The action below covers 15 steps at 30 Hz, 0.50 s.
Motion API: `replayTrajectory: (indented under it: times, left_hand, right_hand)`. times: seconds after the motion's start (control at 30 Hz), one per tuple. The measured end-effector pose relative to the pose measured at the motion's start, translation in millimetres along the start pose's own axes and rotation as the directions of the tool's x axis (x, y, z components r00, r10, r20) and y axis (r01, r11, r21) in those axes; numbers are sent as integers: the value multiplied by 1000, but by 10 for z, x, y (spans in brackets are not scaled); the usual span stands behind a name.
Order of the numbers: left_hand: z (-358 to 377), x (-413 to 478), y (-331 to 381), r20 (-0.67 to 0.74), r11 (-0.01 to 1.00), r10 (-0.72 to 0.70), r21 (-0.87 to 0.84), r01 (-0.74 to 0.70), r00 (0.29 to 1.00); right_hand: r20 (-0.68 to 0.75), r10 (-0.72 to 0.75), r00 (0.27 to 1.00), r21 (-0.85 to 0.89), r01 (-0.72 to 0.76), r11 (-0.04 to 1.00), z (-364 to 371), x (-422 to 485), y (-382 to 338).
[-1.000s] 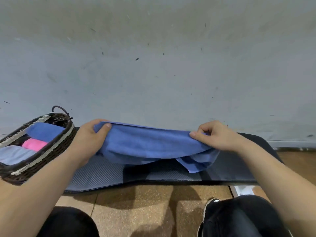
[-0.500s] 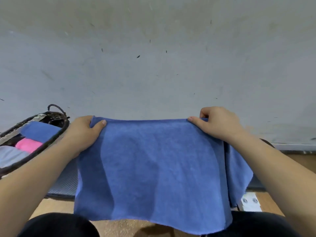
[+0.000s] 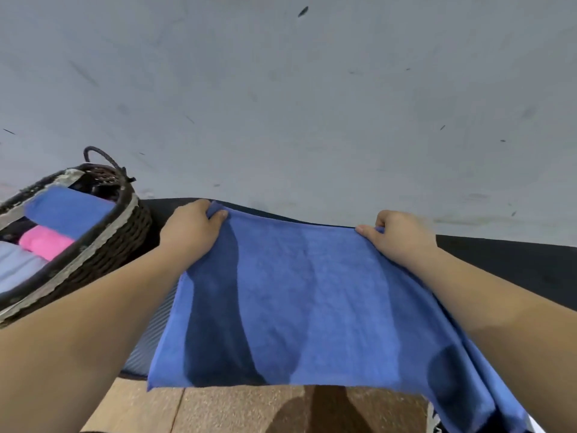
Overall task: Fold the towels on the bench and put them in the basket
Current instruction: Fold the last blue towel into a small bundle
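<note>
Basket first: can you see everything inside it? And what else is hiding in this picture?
- Head view: the basket runs off the left edge, so how many towels it holds cannot be counted.
- Head view: the blue towel covers much of the bench.
- Head view: the blue towel's lower right corner is cut off by the bottom edge.
- Head view: most fingers of the left hand and right hand are tucked behind the blue towel's far edge.

both hands, left hand (image 3: 190,229) and right hand (image 3: 396,235), pinch blue towel (image 3: 299,307) over bench (image 3: 505,260).
</note>
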<state>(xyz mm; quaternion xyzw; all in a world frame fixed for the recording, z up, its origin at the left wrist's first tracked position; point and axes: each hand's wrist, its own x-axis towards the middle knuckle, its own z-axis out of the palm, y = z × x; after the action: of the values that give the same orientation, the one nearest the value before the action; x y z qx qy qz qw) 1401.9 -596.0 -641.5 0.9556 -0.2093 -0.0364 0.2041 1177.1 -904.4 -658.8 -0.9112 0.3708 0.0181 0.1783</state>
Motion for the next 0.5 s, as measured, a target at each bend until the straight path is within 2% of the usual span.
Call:
replayTrajectory:
  times: [0.07, 0.13, 0.2, 0.27, 0.37, 0.43, 0.5]
  left_hand:
    - [64, -11, -1, -27, 999, -31, 39, 32, 999]
    - [85, -80, 40, -53, 981, -30, 192, 40, 998]
    - [54, -195, 149, -69, 967, 25, 253, -7, 997]
    - [20, -351, 312, 32, 964, 78, 251, -84, 996]
    - [103, -627, 569, 275, 977, 12, 203, -70, 961]
    - [220, -826, 700, 420, 987, -67, 158, 0, 905]
    - [340, -998, 725, 502, 986, -121, 160, 45, 856]
  right_hand:
    - [-54, -4, 999, -13, 3, 1000, 112, 9, 6]
    - [-146, -47, 988, -53, 39, 998, 135, -52, -4]
    - [-174, -105, 979, -76, 93, 993, 97, -171, -50]
    - [-136, -150, 979, -27, 147, 989, 23, -356, -142]
    - [45, -153, 987, -8, 154, 988, -62, -740, -296]
    - [280, -8, 960, -122, 44, 992, -103, -1007, -363]
    - [442, 141, 886, -218, -47, 975, -126, -1228, -359]
